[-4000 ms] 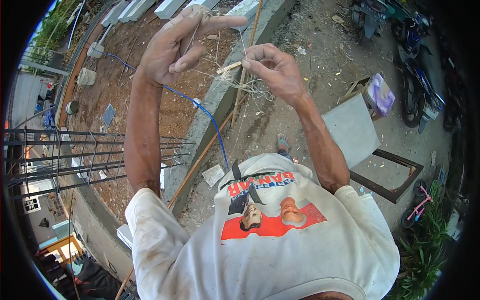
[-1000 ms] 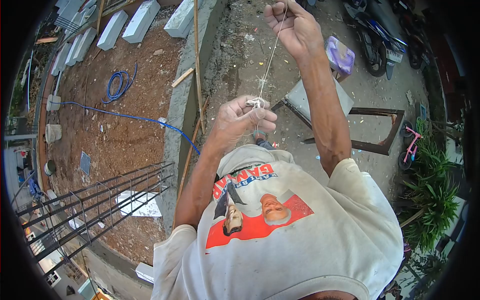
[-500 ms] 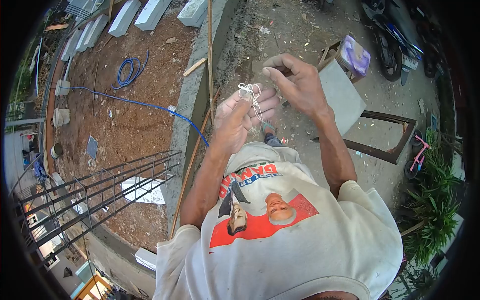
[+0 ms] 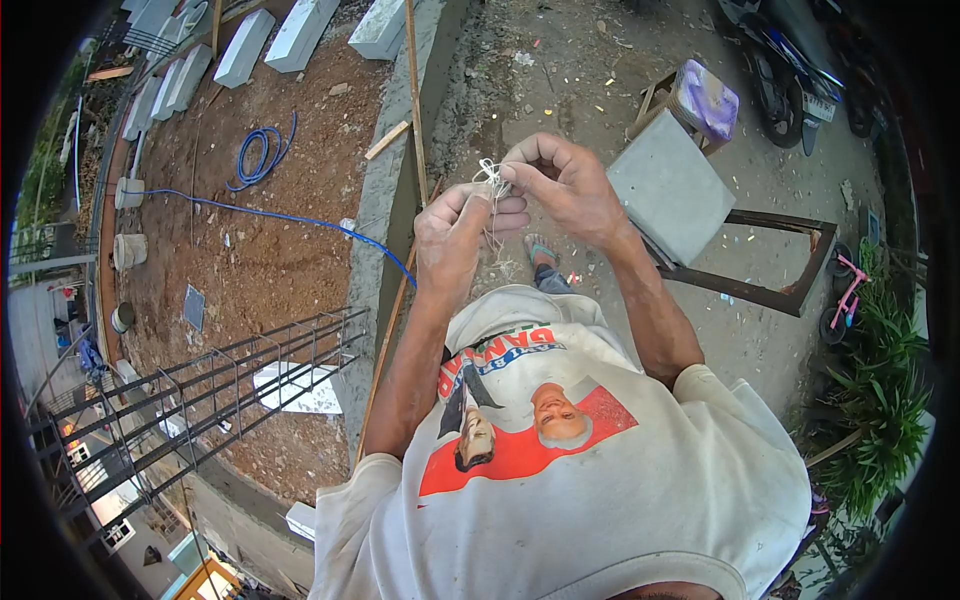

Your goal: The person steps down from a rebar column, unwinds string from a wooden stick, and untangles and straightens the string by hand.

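A tangled bundle of thin white string (image 4: 489,174) is held up in front of my chest, with loose strands dangling below it. My left hand (image 4: 458,232) pinches the bundle between thumb and fingers, the other fingers curled behind it. From the other side my right hand (image 4: 572,190) closes thumb and forefinger on the string at the bundle's edge. Exactly which strand it grips is too small to make out. Both hands have pale dust on the fingers.
A steel rebar cage (image 4: 200,400) juts in at left, beside a low concrete wall (image 4: 395,200). A blue hose (image 4: 290,212) crosses the soil. At right are a grey slab (image 4: 672,185), a dark wooden frame (image 4: 770,298), a motorcycle (image 4: 790,80) and a pink bike (image 4: 848,290).
My right hand has come down and left to the string, its thumb and forefinger closing there. My left hand has shifted slightly left and lower, its fingers more curled.
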Motion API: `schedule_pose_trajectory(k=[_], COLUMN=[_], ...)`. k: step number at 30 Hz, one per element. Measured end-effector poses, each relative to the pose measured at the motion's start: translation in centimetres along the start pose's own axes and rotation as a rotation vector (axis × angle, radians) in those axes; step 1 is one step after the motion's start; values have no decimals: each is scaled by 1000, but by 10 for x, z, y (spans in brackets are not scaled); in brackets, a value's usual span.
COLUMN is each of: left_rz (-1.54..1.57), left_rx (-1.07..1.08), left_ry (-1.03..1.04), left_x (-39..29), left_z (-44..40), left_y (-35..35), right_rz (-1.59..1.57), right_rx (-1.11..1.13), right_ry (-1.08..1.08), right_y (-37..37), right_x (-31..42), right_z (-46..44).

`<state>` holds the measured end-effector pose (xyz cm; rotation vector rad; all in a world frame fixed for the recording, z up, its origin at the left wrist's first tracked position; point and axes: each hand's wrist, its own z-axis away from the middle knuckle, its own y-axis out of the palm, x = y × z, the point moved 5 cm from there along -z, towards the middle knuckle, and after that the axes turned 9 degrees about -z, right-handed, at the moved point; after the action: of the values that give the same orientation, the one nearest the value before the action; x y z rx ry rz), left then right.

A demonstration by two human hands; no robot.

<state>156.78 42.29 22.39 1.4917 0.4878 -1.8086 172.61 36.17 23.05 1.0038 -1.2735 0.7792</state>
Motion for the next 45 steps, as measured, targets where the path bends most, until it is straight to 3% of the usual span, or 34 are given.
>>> schedule_pose_trajectory(k=[7,10,12,16,18,21,23,25,29,31,32,34,38,40,41,43,45], left_rz=[81,136,170,382,443,526,682,676,687,650,609,517,382,321,295,271,51], left_rx=[-18,69,105,245,256,346,495,535,618,545,471,395,281,233,199,167,120], left_ry=[-5,-23,-37,45,69,55,39,-3,-6,-1,8,47,100,106,122,138,326], left_x=[7,8,8,3,2,5,6,3,4,0,-2,-4,0,0,-2,1,0], left_z=[1,4,8,9,8,8,11,12,10,10,10,11,9,8,8,5,0], left_y=[-12,-9,-8,-12,-21,-32,-33,-34,-31,-31,-33,-35,-40,-40,-39,-41,-44], right_rz=[66,236,680,691,483,271,244,-172,-350,-2,-10,610,558,411,412,86,127], right_rx=[191,22,-175,-240,-368,-481,-450,-434,-400,-405,-395,-326,-292,-74,-74,77,67], right_ry=[99,-48,-455,-438,-256,-232,-233,-216,-162,-63,-58,-406,-485,-291,-288,-72,-114], right_y=[2,-3,-6,-20,-32,-53,-60,-61,-47,-38,-34,-17,7,17,20,36,44], right_x=[6,7,26,18,12,4,-2,-5,-6,-3,-3,21,45,39,39,28,23], right_z=[8,3,3,1,-1,-7,-12,-16,-17,-16,-14,-6,11,15,18,19,18])
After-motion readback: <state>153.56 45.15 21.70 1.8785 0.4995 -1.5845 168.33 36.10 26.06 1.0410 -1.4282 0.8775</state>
